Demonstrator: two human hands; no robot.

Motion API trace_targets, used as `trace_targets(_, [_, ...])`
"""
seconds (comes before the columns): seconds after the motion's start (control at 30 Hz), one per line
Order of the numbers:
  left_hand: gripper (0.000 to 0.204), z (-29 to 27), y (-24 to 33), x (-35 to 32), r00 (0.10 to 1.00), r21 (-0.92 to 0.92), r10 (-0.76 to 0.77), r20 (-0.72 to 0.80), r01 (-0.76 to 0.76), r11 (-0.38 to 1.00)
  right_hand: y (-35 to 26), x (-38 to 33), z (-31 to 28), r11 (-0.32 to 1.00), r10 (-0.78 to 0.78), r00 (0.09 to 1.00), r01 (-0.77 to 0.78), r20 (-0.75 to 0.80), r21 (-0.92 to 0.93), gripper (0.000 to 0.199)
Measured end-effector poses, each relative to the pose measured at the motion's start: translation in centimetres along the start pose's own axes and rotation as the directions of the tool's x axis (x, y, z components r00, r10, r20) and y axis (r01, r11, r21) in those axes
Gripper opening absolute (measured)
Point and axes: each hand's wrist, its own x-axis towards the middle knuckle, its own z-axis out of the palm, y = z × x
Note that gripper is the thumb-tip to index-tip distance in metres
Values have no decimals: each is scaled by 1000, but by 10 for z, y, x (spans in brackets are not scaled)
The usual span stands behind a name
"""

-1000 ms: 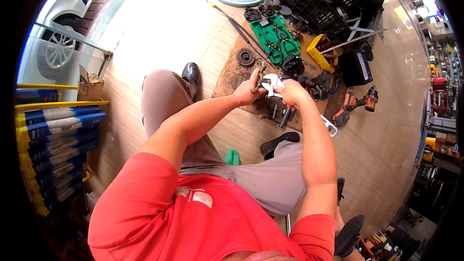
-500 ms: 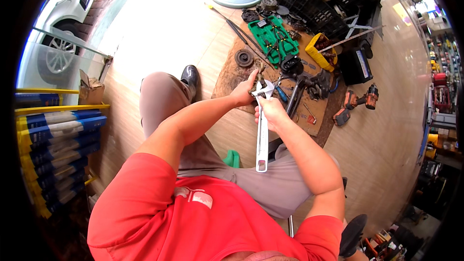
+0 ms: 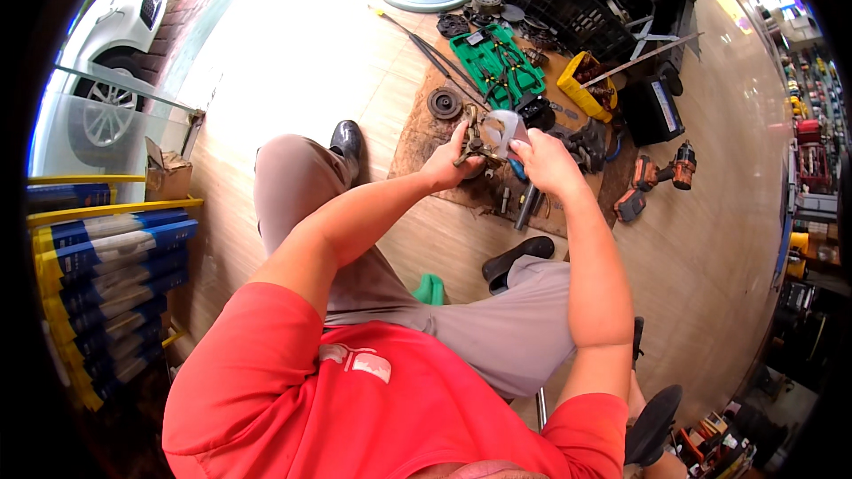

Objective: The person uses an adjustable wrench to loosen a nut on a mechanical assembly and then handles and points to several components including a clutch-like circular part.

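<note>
My left hand (image 3: 450,168) is closed around a brownish metal part (image 3: 473,137) with several arms, held above the work mat. My right hand (image 3: 543,162) grips a silver adjustable wrench (image 3: 506,131), which is smeared by motion and partly covered by my fingers. The wrench's pale shape lies right beside the metal part; whether its jaws touch the part is not clear. Below my hands, a dirty brown mat (image 3: 417,137) bears a round dark pulley (image 3: 445,103) and a black bar (image 3: 526,207).
A green tool case (image 3: 497,66) lies open beyond my hands. Near it are a yellow container (image 3: 587,87), a black box (image 3: 650,113) and black crates (image 3: 568,0). An orange-and-black cordless driver (image 3: 652,179) rests on the floor at right. Blue-and-yellow packages (image 3: 120,257) are stacked at left.
The wrench has swung from pointing down toward my lap up beside the metal part. My right hand has moved right and slightly up; my left hand stays nearly in place.
</note>
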Motion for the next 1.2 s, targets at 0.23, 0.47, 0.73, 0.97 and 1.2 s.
trace_targets(0.23, [92, 0, 0, 0, 1000, 5, -17, 7, 16, 1000, -1, 13, 7, 976, 220, 922, -208, 319, -69, 43])
trace_targets(0.47, [93, -1, 0, 0, 1000, 9, -17, 13, 17, 1000, -1, 29, 11, 961, 275, 880, -234, 388, -149, 36])
trace_targets(0.73, [93, 0, -1, 0, 1000, 13, -22, 11, 22, 1000, 0, 43, 10, 948, 310, 858, -247, 410, -200, 40])
trace_targets(0.97, [93, 3, -6, 2, 1000, 5, 1, -10, -1, 1000, 2, 32, 22, 944, 319, 869, -326, 378, -45, 40])
trace_targets(1.2, [93, 7, -14, 4, 1000, 67, 20, -24, -18, 998, 0, -3, 57, 807, 347, 853, -484, 390, 340, 34])
